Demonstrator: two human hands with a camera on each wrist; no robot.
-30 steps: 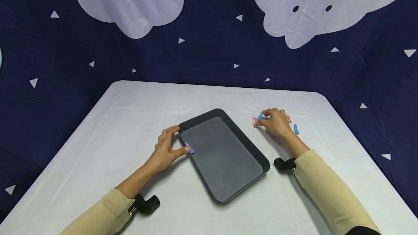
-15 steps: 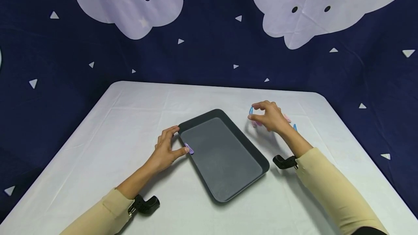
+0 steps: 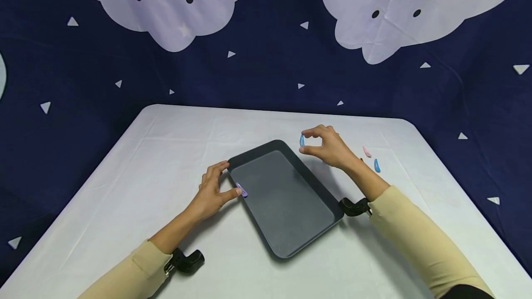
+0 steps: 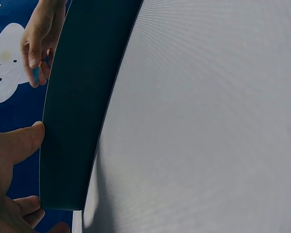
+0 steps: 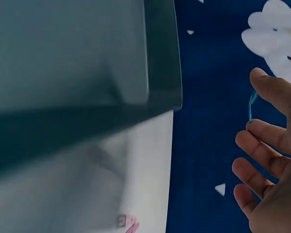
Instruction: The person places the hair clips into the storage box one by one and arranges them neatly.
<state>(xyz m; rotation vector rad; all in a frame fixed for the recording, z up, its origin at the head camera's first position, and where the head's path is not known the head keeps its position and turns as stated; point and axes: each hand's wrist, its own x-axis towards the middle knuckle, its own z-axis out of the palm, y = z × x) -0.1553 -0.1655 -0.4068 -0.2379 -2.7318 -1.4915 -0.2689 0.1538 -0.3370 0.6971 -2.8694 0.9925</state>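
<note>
My right hand (image 3: 330, 149) pinches a blue snap hair clip (image 3: 302, 140) upright between thumb and index fingertips, above the table past the tray's far right side. In the right wrist view the clip (image 5: 252, 106) shows edge-on, and the other fingers are loosely bent. A dark grey baking tray (image 3: 287, 202) sits at an angle on the table. My left hand (image 3: 209, 195) rests at its far left corner, thumb and fingertips spread along the rim. By the left thumb tip, a purple hair clip (image 3: 242, 190) sits at the tray's left wall.
Right of the tray on the white table (image 3: 174, 151) lie a pink clip (image 3: 366, 152) and another blue clip (image 3: 377, 165). Pink clips (image 5: 130, 223) show at the bottom of the right wrist view. A navy curtain (image 3: 266, 68) hangs behind the table.
My right hand has picked up the blue hair clip from beside the pink ones, lifted it and carried it left toward the tray. My left hand stays at the tray's corner.
</note>
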